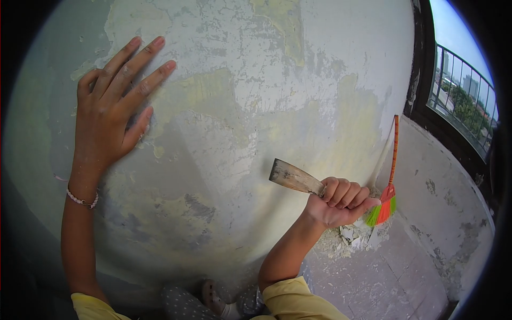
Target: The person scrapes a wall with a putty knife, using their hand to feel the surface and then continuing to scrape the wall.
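Observation:
My left hand [114, 98] lies against the wall [213, 144] at the upper left, fingers spread and pointing up to the right. Patches of white, grey and yellowish old paint cover that wall, with flaked edges around them. Lower right, my right hand [341, 202] is wrapped round the handle of a scraper [296, 177], whose handle is hidden in the fist. Its flat, stained blade points up and left, in front of the wall.
In the corner leans a broom [393, 170] with an orange handle and orange and green bristles. Paint chips [349, 237] are heaped on the tiled floor [373, 277] beside it. A dark-framed window [418, 74] with an outside railing [464, 74] is at the right. My shoe [212, 296] shows below.

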The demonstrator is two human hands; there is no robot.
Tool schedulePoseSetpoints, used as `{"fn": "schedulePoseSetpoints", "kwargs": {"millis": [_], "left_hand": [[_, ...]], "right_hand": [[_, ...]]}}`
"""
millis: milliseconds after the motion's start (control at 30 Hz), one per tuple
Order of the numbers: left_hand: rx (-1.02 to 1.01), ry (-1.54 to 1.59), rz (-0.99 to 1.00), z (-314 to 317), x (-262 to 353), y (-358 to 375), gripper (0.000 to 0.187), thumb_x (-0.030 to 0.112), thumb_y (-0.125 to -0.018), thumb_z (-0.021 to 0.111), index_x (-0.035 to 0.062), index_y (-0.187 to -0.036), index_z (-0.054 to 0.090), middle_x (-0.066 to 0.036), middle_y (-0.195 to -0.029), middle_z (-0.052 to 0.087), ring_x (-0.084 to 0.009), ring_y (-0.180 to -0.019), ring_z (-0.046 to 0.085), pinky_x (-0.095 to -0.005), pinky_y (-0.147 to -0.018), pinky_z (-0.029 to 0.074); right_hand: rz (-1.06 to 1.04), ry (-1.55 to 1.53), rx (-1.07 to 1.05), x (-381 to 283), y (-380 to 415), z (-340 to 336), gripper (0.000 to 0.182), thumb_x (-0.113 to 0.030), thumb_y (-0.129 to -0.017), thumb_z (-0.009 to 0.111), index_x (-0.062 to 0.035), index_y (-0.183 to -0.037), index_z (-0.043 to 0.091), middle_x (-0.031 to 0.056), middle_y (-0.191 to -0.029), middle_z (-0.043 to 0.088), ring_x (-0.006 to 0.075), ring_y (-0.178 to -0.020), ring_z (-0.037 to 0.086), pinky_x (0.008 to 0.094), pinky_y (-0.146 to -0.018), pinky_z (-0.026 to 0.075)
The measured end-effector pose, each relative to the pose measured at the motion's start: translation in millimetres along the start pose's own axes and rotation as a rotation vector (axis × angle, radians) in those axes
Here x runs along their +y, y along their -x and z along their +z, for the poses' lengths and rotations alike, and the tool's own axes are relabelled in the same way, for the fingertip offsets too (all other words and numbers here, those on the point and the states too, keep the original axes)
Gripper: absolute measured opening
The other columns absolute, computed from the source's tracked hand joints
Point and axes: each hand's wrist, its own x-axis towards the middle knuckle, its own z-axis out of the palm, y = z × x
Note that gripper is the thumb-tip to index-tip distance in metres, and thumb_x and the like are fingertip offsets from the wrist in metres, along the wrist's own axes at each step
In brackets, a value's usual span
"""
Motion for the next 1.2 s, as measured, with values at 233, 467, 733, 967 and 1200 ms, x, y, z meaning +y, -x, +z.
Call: {"fn": "schedulePoseSetpoints", "kwargs": {"millis": [233, 467, 733, 967, 1200], "left_hand": [[-0.011, -0.013, 0.019, 2.0, -2.9, 3.1, 0.061, 0.011, -0.076, 0.054, 0.0283, -0.134, 0.049, 0.002, -0.147, 0.040, -0.0169, -0.136, 0.035, -0.0358, -0.101, 0.028], [-0.008, -0.006, 0.001, 1.9, -3.1, 3.9, 0.057, 0.012, -0.078, 0.052, 0.0268, -0.133, 0.050, 0.002, -0.145, 0.042, -0.0164, -0.135, 0.036, -0.0343, -0.101, 0.028], [0.034, -0.002, 0.005, 1.9, -2.7, 3.2, 0.060, 0.011, -0.075, 0.058, 0.0305, -0.131, 0.053, 0.006, -0.143, 0.044, -0.0135, -0.131, 0.040, -0.0317, -0.096, 0.032], [0.024, -0.013, -0.014, 4.4, 1.3, 2.8, 0.056, 0.009, -0.078, 0.051, 0.0259, -0.131, 0.053, 0.002, -0.142, 0.045, -0.0169, -0.132, 0.039, -0.0344, -0.101, 0.031], [0.057, -0.042, -0.005, 6.6, -1.4, 4.6, 0.055, 0.008, -0.078, 0.051, 0.0253, -0.131, 0.053, 0.003, -0.141, 0.047, -0.0168, -0.132, 0.040, -0.0348, -0.100, 0.032]], "right_hand": [[-0.013, 0.119, 0.009, 28.0, 11.7, -2.7, 0.050, -0.044, -0.101, 0.029, -0.0159, -0.059, 0.026, -0.0023, -0.045, 0.024, 0.0098, -0.036, 0.018, 0.0239, -0.033, 0.023], [-0.200, -0.007, 0.014, -9.6, 4.8, -8.0, 0.050, -0.041, -0.102, 0.031, -0.0159, -0.059, 0.025, -0.0034, -0.045, 0.023, 0.0082, -0.035, 0.019, 0.0234, -0.033, 0.019], [-0.065, -0.082, -0.003, -14.3, -4.0, -2.7, 0.050, -0.039, -0.102, 0.034, -0.0162, -0.058, 0.026, -0.0030, -0.045, 0.024, 0.0087, -0.036, 0.018, 0.0229, -0.035, 0.019], [-0.048, 0.200, 0.024, 33.1, 9.3, 0.7, 0.049, -0.036, -0.101, 0.037, -0.0161, -0.058, 0.025, -0.0031, -0.045, 0.024, 0.0080, -0.036, 0.017, 0.0231, -0.035, 0.019], [-0.210, 0.041, -0.066, 0.5, -0.5, -7.4, 0.047, -0.032, -0.102, 0.033, -0.0157, -0.059, 0.027, -0.0039, -0.044, 0.025, 0.0075, -0.035, 0.017, 0.0231, -0.033, 0.018]]}}
